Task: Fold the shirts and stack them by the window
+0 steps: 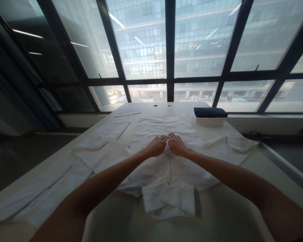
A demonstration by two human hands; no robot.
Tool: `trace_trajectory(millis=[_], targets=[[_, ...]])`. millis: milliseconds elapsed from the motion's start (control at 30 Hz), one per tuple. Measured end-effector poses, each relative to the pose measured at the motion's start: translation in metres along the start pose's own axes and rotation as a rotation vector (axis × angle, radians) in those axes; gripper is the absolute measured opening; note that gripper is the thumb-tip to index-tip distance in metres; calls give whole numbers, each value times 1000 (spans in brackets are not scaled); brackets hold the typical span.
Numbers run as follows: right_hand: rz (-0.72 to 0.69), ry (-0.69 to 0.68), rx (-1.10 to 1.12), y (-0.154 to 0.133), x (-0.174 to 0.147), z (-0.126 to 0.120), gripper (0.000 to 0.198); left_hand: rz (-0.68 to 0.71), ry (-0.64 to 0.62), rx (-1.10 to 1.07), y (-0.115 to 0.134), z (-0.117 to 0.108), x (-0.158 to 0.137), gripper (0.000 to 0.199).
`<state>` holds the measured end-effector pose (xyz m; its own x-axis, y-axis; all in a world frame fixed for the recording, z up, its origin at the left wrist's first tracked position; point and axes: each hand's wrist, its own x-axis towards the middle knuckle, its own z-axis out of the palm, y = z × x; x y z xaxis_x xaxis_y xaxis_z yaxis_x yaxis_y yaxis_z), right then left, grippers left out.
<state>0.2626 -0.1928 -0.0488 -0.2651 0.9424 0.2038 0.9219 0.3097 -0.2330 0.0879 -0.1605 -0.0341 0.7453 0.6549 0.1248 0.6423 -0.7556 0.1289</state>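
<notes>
A white garment [151, 174], apparently a shirt, lies spread out on the white table, with sleeve-like parts reaching left and right. What looks like its collar [170, 198] droops toward me at the near edge. On the middle of the cloth, along its centre line, rests my left hand [157, 146], its fingers stretched out. My right hand [177, 144] lies beside it on the same cloth, fingers also extended. The fingertips of both hands nearly meet. I see nothing held in either hand, though the undersides of the palms are hidden.
Other white cloth pieces [47, 188] run along the table's left side. A dark folded cloth [210, 112] sits on a stack of white folded cloth [209, 120] at the back right. Thin white sheets [128, 109] lie at the back left. Framed windows rise behind the table.
</notes>
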Motion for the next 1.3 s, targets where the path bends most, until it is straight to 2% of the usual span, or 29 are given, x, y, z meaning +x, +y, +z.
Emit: trace_trajectory(millis=[67,133,267,400,567,667,767,900,1300], targets=[[92,14,-40,1,38,0,58,-112,26,25,-12,9,37,63],[107,22,-55,5,62,4,57,-133,40,39,-22,20,61,66],[88,-33,-74,28,75,17,52,-164,-8,75,-42,39,76,59],[166,-83,-91,72,71,23,59,-245,-43,77,-67,41,71,56],[328,-108,-109,125,62,14,64,-456,-57,91,-120,27,49,62],[387,-97,-122,143,55,8,66,-595,-58,108,-154,14,27,63],[417,-78,-135,149,52,7,66,-673,-62,126,-176,5,9,63],[422,-75,-144,148,52,8,66,-698,-61,148,-185,3,1,62],[423,-168,-144,142,54,-1,68,-700,-97,181,-184,1,2,63]])
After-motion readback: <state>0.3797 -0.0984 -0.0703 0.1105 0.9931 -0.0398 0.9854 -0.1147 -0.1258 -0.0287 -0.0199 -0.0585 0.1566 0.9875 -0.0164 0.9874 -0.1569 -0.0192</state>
